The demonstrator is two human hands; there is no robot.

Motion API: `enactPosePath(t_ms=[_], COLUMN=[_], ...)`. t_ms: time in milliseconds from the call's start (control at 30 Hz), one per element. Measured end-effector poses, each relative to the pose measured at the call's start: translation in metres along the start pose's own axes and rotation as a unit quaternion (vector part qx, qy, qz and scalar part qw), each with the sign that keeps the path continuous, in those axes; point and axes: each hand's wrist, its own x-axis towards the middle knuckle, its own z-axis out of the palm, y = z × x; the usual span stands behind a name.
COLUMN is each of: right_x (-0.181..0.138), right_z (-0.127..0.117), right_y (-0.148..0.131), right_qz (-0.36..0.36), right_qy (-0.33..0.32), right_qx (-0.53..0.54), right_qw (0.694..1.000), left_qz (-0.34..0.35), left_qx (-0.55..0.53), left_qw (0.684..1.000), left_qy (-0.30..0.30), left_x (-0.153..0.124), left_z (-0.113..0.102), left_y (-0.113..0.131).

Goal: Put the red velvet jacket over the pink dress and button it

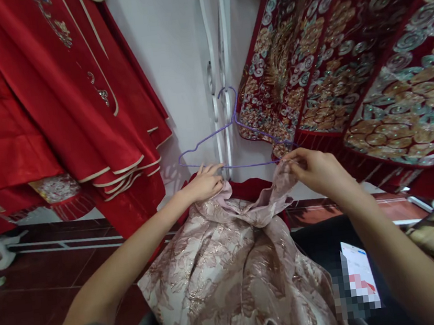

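A pale pink and gold brocade garment [233,266] lies bunched across my lap, its plain pink edge turned up toward the hanger. My left hand [206,182] is closed on the left side of that edge, fingers lying by the lower bar of a purple wire hanger [213,133]. On the other side, my right hand [316,168] pinches a raised strip of the same garment near the hanger's right corner. The hanger's hook points up in front of white metal rails. Folds and fingers hide where cloth and hanger meet.
Red gowns [108,118] hang at the left, and heavily embroidered dark red garments [319,65] hang at the right. A lit phone [359,271] rests by my right thigh. White shoes [0,252] are at far left, beside a low white rail [73,246] above dark red floor tiles.
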Motion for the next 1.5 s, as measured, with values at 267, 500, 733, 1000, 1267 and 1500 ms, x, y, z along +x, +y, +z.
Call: enactPosePath(t_ms=[267,500,733,1000,1267,1500], right_x=[0.000,-0.005,-0.005,0.001,0.017,0.050], right_z=[-0.008,-0.021,-0.025,-0.026,-0.019,-0.006], right_y=[0.030,0.032,0.036,0.039,0.032,-0.012], right_qz=[0.074,0.088,0.122,0.138,0.090,-0.079], right_qy=[-0.058,-0.061,-0.071,-0.029,0.070,0.131], right_qx=[-0.116,-0.159,-0.151,-0.145,-0.101,0.005], right_qw=[0.989,0.981,0.978,0.979,0.988,0.988], left_qz=[0.018,0.019,0.018,0.015,0.014,0.024], left_qx=[-0.015,-0.013,-0.020,-0.028,-0.036,-0.051], left_qw=[0.999,1.000,0.999,0.999,0.999,0.997], left_qy=[0.028,0.020,0.038,0.043,0.038,0.051], left_x=[-0.021,-0.017,-0.023,-0.024,-0.023,-0.018], left_z=[-0.013,-0.013,-0.013,-0.014,-0.008,-0.003], left_y=[-0.009,-0.010,-0.008,-0.005,-0.006,-0.003])
